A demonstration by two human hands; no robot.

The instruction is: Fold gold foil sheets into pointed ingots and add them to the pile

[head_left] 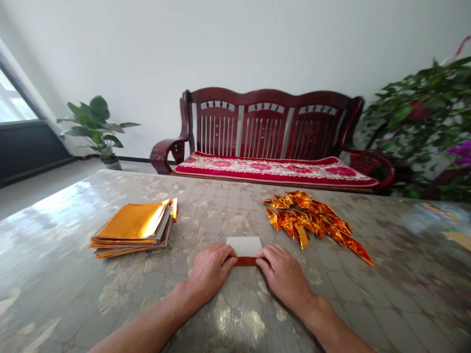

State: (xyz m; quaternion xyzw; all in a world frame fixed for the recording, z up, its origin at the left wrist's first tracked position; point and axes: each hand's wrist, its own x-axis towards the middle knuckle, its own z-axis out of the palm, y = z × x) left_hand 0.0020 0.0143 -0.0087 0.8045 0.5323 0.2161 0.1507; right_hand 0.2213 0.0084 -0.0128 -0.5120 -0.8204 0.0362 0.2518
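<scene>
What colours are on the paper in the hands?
The paper is pale grey with an orange-brown strip along its near edge; head view.

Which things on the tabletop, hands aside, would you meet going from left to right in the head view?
Stack of gold sheets, small pale paper, folded gold pieces, clear plastic.

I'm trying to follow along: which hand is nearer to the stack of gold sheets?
Left. The left hand is right of the stack and closer to the camera; the right hand is farther right, at the other end of the sheet both hands hold.
</scene>
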